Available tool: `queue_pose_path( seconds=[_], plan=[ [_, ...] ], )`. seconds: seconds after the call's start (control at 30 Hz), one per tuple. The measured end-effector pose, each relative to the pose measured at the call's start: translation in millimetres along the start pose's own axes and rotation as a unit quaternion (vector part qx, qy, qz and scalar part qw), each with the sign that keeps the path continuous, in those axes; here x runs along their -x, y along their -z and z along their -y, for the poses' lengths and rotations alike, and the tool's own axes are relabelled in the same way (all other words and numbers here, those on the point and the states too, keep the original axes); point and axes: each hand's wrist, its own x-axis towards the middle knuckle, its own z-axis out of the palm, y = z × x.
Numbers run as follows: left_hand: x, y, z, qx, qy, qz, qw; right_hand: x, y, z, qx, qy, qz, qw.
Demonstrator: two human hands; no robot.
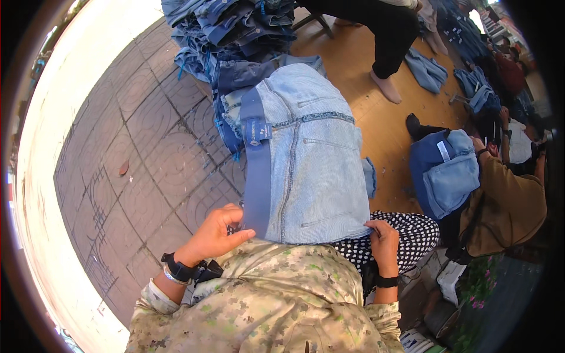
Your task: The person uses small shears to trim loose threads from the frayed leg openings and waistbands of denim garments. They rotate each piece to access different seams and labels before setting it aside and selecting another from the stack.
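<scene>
A pair of light-blue denim jeans [323, 170], turned inside out, lies spread across my lap. The dark blue waistband [257, 188] runs along the left side, with a small blue label [259, 130] sewn on it. At the waistband's near corner, my left hand [215, 236] grips the cloth, thumb on top and some fingers hidden. My right hand [384, 242] pinches the near right edge of the denim between thumb and fingers. Seams and thread-edged stitching show on the upturned inner side.
A tall heap of folded jeans [235, 29] stands ahead on the left, beside grey paving tiles [135, 153]. Another person [500, 200] sits at the right, handling blue denim [450, 170]. Ahead, a bare foot [385, 87] rests on the brown floor [347, 65], near loose denim [426, 70].
</scene>
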Motion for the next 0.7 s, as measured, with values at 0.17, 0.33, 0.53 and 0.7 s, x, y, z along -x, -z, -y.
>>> queue_pose_path(
  seconds=[0.17, 0.33, 0.53, 0.7],
  plan=[
    [-2.7, 7.4, -2.4, -0.022, 0.004, 0.034, 0.999, -0.4, -2.9, -4.8, -0.004, 0.001, 0.003, 1.0],
    [-34.2, 28.0, 1.2, 0.081, 0.082, -0.013, 0.993, -3.3, 4.4, 2.7, 0.003, -0.038, 0.03, 0.999],
    [-96.4, 45.7, -15.4, 0.229, 0.093, -0.152, 0.957, -3.6, 3.2, -2.3, -0.002, -0.06, 0.025, 0.998],
    [-120.9, 44.9, -1.9, 0.325, 0.074, -0.1, 0.937, -5.6, 0.2, -7.9, 0.01, -0.047, 0.021, 0.999]
  ],
)
